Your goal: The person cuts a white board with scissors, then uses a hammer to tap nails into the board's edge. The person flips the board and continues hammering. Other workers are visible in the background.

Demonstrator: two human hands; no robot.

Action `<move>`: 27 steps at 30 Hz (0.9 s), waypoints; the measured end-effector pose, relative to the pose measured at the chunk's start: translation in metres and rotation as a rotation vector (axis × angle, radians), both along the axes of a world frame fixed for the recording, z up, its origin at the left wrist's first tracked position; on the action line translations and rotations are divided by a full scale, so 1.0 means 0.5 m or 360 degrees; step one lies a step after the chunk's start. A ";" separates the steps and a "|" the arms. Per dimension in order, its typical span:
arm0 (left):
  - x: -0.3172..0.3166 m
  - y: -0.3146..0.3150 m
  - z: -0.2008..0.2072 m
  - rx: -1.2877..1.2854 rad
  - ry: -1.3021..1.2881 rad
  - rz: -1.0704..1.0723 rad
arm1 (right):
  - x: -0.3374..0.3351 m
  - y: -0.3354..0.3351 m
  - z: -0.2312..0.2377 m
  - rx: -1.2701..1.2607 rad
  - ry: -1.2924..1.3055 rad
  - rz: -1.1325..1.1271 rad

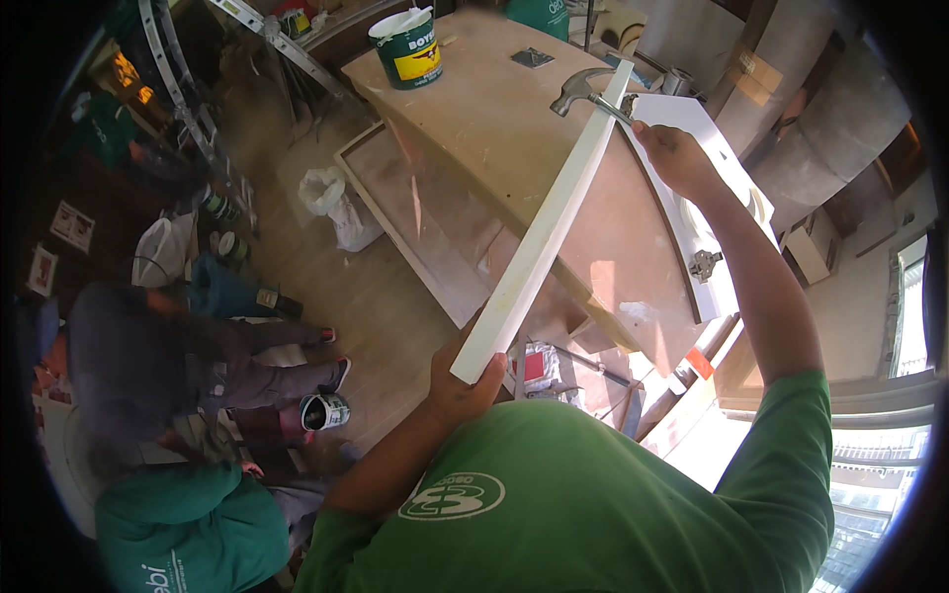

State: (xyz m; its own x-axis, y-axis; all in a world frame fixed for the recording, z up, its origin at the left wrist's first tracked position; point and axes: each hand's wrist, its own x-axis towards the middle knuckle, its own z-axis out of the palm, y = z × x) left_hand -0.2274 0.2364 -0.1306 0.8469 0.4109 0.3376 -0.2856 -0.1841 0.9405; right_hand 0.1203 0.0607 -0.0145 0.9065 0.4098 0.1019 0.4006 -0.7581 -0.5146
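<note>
A long white strip of board [546,237] slants over the brown worktable [474,119], its near end toward my body. My left hand [467,381] is closed around that near end, thumb on the right side. My right hand [679,160] grips the handle of a claw hammer [575,91] beside the strip's far end. The hammer's handle crosses the strip there, and its metal head shows on the left side. Whether the hammer touches the strip, I cannot tell.
A green paint bucket [407,49] stands on the table's far left. A white panel with a metal hinge [704,265] lies at the right. Two people are at the left, near an open pail [324,411]. A ladder [188,99] stands behind, and a white bag [341,208] sits on the floor.
</note>
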 end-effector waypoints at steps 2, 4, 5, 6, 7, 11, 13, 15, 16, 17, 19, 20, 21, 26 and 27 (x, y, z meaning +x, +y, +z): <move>-0.001 0.000 -0.007 0.0014 0.0017 0.0012 | -0.018 0.001 0.000 -0.0031 0.0066 0.0016; -0.002 0.003 -0.011 0.0018 0.0021 0.0022 | -0.044 0.006 -0.011 0.0039 0.0046 0.0072; -0.002 0.003 -0.011 0.0021 0.0021 0.0027 | -0.060 0.007 -0.014 0.0060 0.0043 0.0098; -0.001 0.003 -0.009 0.0026 0.0019 0.0033 | -0.076 0.007 -0.013 0.0085 0.0038 0.0122; 0.000 0.000 -0.003 0.0038 0.0018 0.0041 | -0.091 0.005 -0.013 0.0109 0.0033 0.0145; -0.003 0.000 -0.009 0.0116 0.0029 0.0046 | -0.135 -0.002 -0.010 0.0044 0.0123 0.0211; -0.003 0.001 0.000 0.0066 0.0077 0.0025 | -0.189 0.003 -0.004 0.0038 0.0111 0.0351; -0.003 -0.001 0.006 0.0029 0.0123 0.0013 | -0.244 0.006 -0.008 0.0195 0.0149 0.0501; -0.006 -0.002 0.005 0.0035 0.0136 0.0031 | -0.273 0.010 -0.003 0.0127 0.0146 0.0551; -0.008 -0.003 0.003 0.0040 0.0150 0.0051 | -0.300 0.014 -0.002 0.0176 0.0211 0.0592; -0.012 -0.002 -0.011 0.0133 0.0087 0.0076 | -0.346 0.009 -0.002 0.0199 0.0296 0.0624; -0.012 -0.002 -0.018 0.0178 0.0058 0.0091 | -0.370 0.008 0.000 0.0237 0.0365 0.0658; -0.015 -0.003 -0.019 0.0225 0.0049 0.0071 | -0.398 0.006 0.004 0.0271 0.0441 0.0694; -0.021 0.006 -0.050 0.0342 0.0009 -0.0036 | -0.491 -0.001 -0.020 0.0334 0.0582 0.0823; -0.024 0.005 -0.050 0.0323 -0.0022 -0.0048 | -0.504 -0.002 -0.020 0.0325 0.0600 0.0826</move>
